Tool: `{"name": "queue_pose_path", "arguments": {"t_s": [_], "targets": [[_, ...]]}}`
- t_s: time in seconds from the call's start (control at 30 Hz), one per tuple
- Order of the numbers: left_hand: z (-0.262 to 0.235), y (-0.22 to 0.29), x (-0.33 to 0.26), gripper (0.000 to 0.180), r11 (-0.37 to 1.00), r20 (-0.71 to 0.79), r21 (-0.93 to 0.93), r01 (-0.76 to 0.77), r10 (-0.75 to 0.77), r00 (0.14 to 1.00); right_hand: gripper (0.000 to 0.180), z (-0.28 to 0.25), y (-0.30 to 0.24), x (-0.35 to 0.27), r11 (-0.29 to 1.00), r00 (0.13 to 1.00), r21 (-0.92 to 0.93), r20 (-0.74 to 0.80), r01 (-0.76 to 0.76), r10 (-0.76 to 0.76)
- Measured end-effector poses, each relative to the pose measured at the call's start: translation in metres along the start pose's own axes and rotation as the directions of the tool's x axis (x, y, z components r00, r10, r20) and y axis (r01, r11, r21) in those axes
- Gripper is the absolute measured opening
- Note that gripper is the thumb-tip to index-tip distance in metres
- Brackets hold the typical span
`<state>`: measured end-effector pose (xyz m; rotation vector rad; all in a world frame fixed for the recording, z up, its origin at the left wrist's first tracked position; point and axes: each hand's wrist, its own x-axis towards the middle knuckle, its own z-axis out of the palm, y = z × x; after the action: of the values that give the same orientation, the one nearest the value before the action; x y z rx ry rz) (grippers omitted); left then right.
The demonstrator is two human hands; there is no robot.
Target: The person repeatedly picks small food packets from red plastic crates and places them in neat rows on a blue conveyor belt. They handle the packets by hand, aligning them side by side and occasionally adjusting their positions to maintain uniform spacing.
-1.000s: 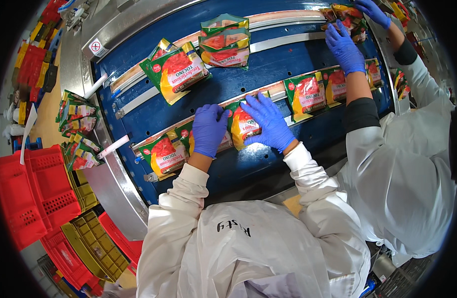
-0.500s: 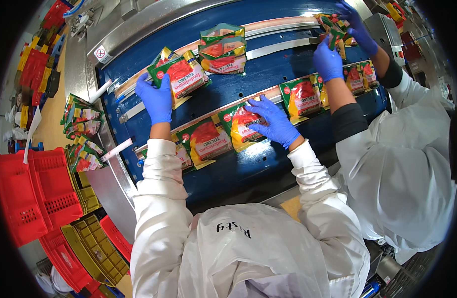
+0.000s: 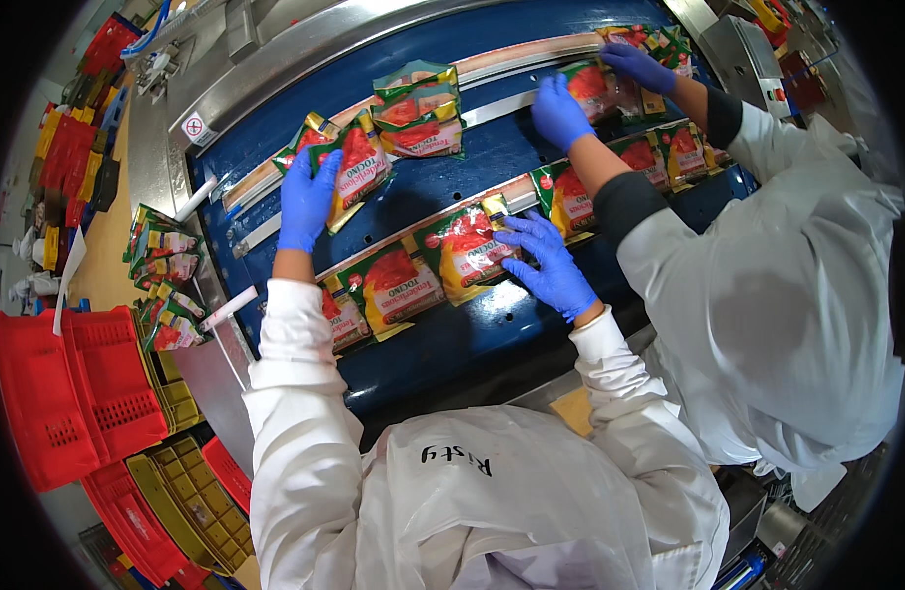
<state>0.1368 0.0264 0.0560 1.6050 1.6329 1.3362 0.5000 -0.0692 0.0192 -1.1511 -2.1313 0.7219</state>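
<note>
My left hand (image 3: 306,208), in a blue glove, is closed on the near left edge of a green, red and yellow food pouch (image 3: 362,171), which is tilted above the blue machine bed. Another pouch (image 3: 306,135) lies partly hidden behind it. In the near row, my right hand (image 3: 548,267), also blue-gloved, has its fingers spread at the right edge of a flat pouch (image 3: 467,246); its fingertips seem to touch that edge. Left of this one lies a similar pouch (image 3: 401,285), and a further pouch (image 3: 345,317) is partly behind my left sleeve.
Overlapping pouches (image 3: 420,110) lie across the far metal bar. At right, a co-worker's gloved hands (image 3: 562,113) handle more pouches. Several pouches (image 3: 164,251) are heaped on the left ledge beside red crates (image 3: 113,374) and yellow crates (image 3: 199,492). A metal rail (image 3: 275,59) borders the far side.
The pouch in my left hand has turned more upright. My right hand has slid off the near pouch's face to its right edge. The co-worker's hands have moved left with a pouch.
</note>
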Motion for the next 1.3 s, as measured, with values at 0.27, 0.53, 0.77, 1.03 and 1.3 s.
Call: {"name": "queue_pose_path", "arguments": {"t_s": [0.27,0.53,0.77,1.03,1.3], "targets": [[0.064,0.143,-0.096,0.017,0.972,0.301,-0.195,-0.132,0.187,0.935,0.04,0.004,-0.02,0.026,0.446,0.91,0.881,-0.046,-0.158,0.413],[0.139,0.121,-0.139,0.012,0.911,0.248,-0.411,0.006,0.106,0.963,0.027,-0.02,0.059,-0.026,0.499,0.746,0.838,-0.183,-0.222,0.64],[0.157,0.071,-0.119,0.017,0.958,0.375,-0.023,0.286,-0.257,0.891,0.01,-0.048,0.072,-0.001,0.494,0.692,0.686,0.02,-0.534,0.721],[0.176,0.018,-0.091,0.017,0.886,0.321,0.317,-0.338,0.235,0.917,0.052,-0.039,0.067,0.042,0.963,0.956,-0.243,-0.291,-0.118,0.044],[0.172,0.038,-0.088,0.018,0.984,0.249,0.133,0.118,-0.148,0.957,0.107,-0.043,0.075,0.037,0.905,0.929,-0.371,0.365,0.206,-0.062]]}}
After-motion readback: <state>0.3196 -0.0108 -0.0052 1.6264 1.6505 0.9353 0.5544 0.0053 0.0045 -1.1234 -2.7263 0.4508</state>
